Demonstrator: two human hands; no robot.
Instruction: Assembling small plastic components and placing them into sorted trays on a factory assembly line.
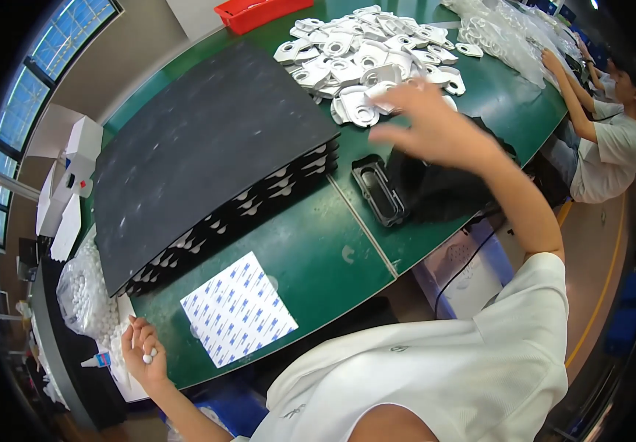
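Note:
My left hand [141,359] is at the table's lower left edge, its fingers curled round several small white balls [150,355]. Over the near side of a heap of white plastic parts [371,57], each with a round hole, my right hand [439,121] is raised. Its fingers are spread and a little blurred, with nothing seen in them. Between my hands stands a stack of black boards [211,151] with white pieces showing between the layers. A white sheet with blue print [238,309] lies in front of the stack.
A clear bag of white balls [86,295] and a small glue bottle [97,361] are near my left hand. A black open case [378,190] and black cloth [436,191] lie below my right hand. At the back are a red tray [259,13] and plastic bags [498,37]; a co-worker [605,147] sits right.

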